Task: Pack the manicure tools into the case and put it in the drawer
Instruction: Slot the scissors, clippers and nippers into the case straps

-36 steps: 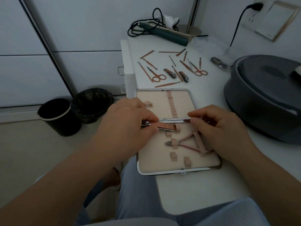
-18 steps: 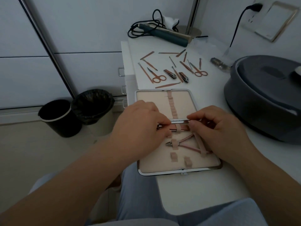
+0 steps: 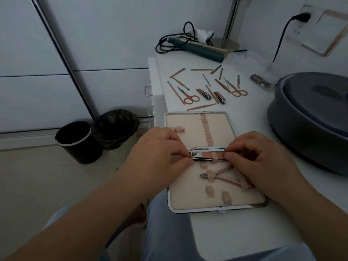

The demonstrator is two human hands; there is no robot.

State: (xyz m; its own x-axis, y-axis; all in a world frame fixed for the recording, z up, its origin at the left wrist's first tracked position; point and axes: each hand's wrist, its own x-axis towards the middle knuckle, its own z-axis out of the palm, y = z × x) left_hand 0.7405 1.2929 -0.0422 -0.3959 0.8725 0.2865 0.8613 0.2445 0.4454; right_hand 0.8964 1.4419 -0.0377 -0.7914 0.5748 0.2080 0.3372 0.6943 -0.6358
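The manicure case point(image 3: 244, 203) lies open on the white desk, its pink lining showing elastic loops. A large rose-gold nail clipper point(image 3: 204, 156) lies across the case just below the hinge, under one elastic loop. My left hand point(image 3: 160, 157) pinches its left end and my right hand point(image 3: 258, 159) pinches its right end. A cuticle nipper point(image 3: 220, 176) sits strapped in the lower half. Beyond the case lie loose tools: two scissors point(image 3: 190, 97) point(image 3: 237, 91), two small clippers point(image 3: 204, 93) point(image 3: 220, 97), and several files and picks point(image 3: 201, 106).
A large grey round lidded appliance point(image 3: 312, 117) stands at the right. A hair tool with coiled cord point(image 3: 199, 48) lies at the back. Drawer handles point(image 3: 147, 91) show on the desk's left side. Two bins point(image 3: 79, 140) point(image 3: 114, 127) stand on the floor.
The nail clipper has slid rightward under the elastic loop, and my left hand followed it toward the case's middle. My right hand stayed at the clipper's right end.
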